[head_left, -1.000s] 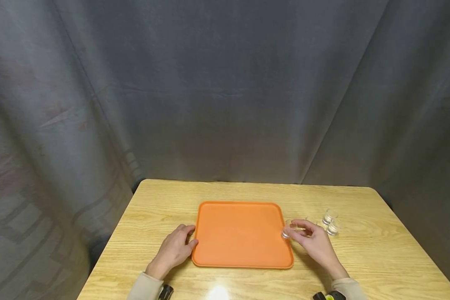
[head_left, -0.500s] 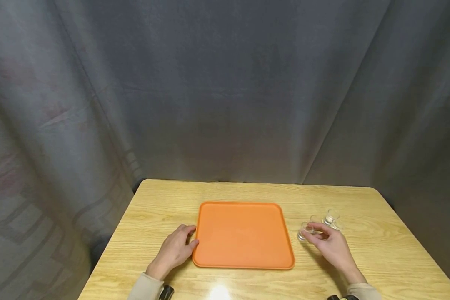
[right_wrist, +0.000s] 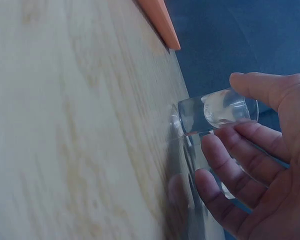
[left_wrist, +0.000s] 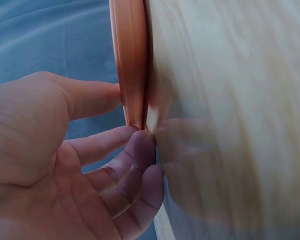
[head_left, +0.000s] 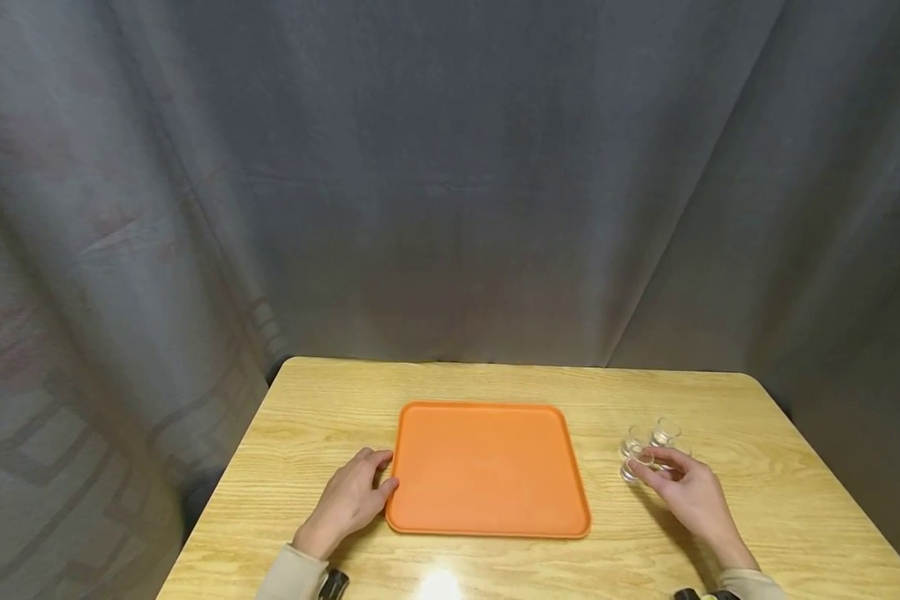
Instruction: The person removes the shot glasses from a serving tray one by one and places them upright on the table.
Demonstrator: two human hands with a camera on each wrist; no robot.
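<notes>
My left hand (head_left: pixel 348 500) rests at the left edge of an orange tray (head_left: pixel 487 471). In the left wrist view its thumb (left_wrist: pixel 97 97) touches the tray rim (left_wrist: pixel 130 55), with the other fingers bent beside the rim, near the tabletop. Right of the tray, my right hand (head_left: pixel 693 496) pinches a small clear shot glass (right_wrist: pixel 195 115) near its rim, between thumb and fingers. The glass is upright, its thick base right at the table. Close behind it stand more shot glasses, one at the back (head_left: pixel 666 432); another is partly hidden by my right fingers.
The wooden table (head_left: pixel 345 387) carries the tray at its middle and the glasses to the right. A grey curtain (head_left: pixel 450 183) hangs behind the table and along both sides. A bright light reflection shows on the table's near part.
My right hand has moved right with the shot glass, from over the tray's right edge to beside the other glasses. My left hand has stayed at the tray.
</notes>
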